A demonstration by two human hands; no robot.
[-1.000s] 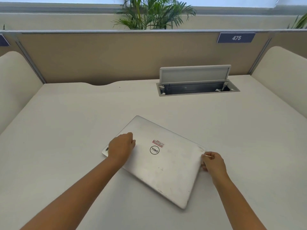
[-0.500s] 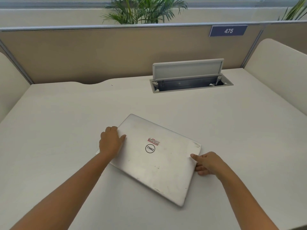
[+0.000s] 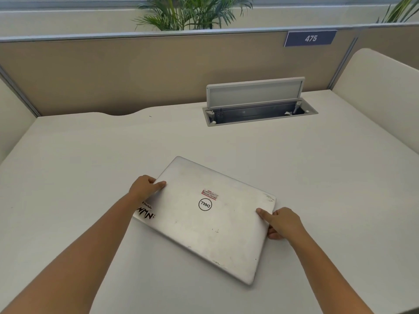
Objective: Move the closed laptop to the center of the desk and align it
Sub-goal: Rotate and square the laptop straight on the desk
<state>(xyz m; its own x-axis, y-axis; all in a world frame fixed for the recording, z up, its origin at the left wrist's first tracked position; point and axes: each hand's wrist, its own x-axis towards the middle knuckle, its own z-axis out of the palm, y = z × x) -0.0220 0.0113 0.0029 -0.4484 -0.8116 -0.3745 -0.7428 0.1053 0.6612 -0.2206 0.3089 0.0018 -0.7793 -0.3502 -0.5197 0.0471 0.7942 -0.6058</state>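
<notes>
A closed silver laptop [image 3: 204, 225] with a round logo and stickers lies skewed on the white desk [image 3: 317, 189], one corner pointing away from me. My left hand [image 3: 145, 186] grips its left edge, thumb on the lid. My right hand [image 3: 281, 222] holds the right edge near the far-right corner, thumb on top and fingers curled under the side.
An open cable hatch [image 3: 258, 107] with its flap raised sits in the desk at the back right. A tan partition [image 3: 136, 71] with a number plate [image 3: 310, 38] closes the back. Cream side panels [image 3: 381, 96] flank the desk.
My left hand slid from on top of the lid to its left edge, uncovering a corner sticker. My right hand closed onto the right edge. The laptop has barely shifted.
</notes>
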